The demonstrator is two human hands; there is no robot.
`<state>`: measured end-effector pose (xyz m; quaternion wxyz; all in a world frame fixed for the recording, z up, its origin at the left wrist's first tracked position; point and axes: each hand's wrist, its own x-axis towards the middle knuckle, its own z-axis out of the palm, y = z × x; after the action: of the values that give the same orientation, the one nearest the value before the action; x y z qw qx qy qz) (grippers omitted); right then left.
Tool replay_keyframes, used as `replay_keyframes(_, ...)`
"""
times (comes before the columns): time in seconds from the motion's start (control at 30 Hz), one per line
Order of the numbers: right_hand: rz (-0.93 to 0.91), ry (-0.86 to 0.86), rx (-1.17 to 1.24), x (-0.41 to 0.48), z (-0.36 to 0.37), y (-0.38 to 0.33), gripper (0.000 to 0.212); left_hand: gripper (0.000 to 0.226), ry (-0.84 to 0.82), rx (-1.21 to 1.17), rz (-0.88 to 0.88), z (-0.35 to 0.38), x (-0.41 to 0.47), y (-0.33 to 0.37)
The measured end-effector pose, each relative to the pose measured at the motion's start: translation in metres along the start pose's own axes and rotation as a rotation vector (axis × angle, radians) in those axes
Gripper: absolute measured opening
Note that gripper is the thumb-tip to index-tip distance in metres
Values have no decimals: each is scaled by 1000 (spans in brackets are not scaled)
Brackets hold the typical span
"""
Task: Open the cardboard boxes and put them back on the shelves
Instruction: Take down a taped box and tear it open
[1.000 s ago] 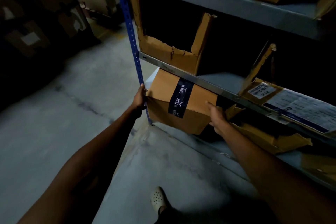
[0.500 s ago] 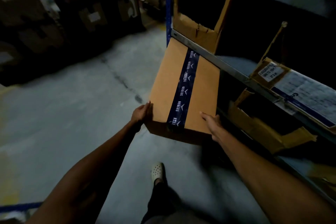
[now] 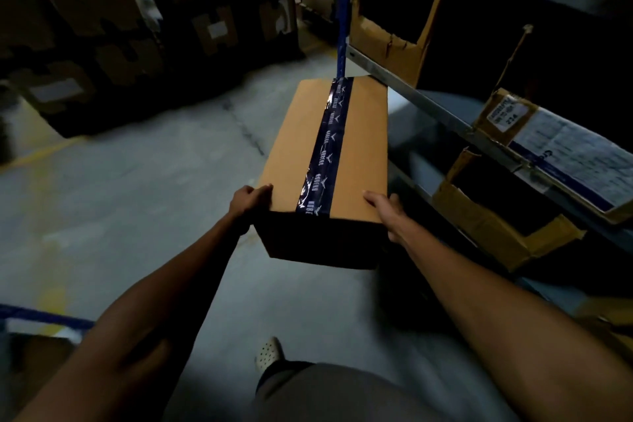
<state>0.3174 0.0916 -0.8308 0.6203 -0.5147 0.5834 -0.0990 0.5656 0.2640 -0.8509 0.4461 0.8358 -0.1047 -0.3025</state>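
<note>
- Holding a sealed box [image 3: 294, 147] in the air over the floor [image 3: 137, 199], a person stands beside a shelf [image 3: 428, 103] in a dim storeroom, seen from the head camera.
- The box is lengthwise away from the person, its far end near the shelf's blue post [image 3: 342, 10], and its dark near face is in shadow.
- Dark printed tape [image 3: 329, 144] runs unbroken down the middle of the box's top.
- The left hand [image 3: 248, 199] grips the near left corner, its fingers curled onto the top edge.
- The right hand [image 3: 385, 212] grips the near right corner, its thumb flat on the top; its other fingers are hidden down the side.
- On the shelf, a torn box [image 3: 387, 41] sits by the post, and a labelled box [image 3: 548, 144] lies further right.
- One level down, a ripped box [image 3: 496, 226] sits open.
- Stacked boxes [image 3: 102, 27] fill the dark far left, across the floor.
- A pale shoe [image 3: 269, 351] shows on the floor below the arms.
</note>
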Motion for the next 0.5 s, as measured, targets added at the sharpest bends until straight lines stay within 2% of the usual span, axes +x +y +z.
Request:
replay_keyframes(0.2, -14, -54, 37, 1, 24, -34, 70, 39, 9, 37, 51, -41, 21, 26)
replay_keyframes(0.4, -42, -128, -52, 7, 77, -70, 91, 49, -14, 45, 32, -105, 49, 23)
replay_keyframes(0.5, -95, -194, 12, -9, 113, -96, 63, 52, 76, -11, 51, -137, 66, 28)
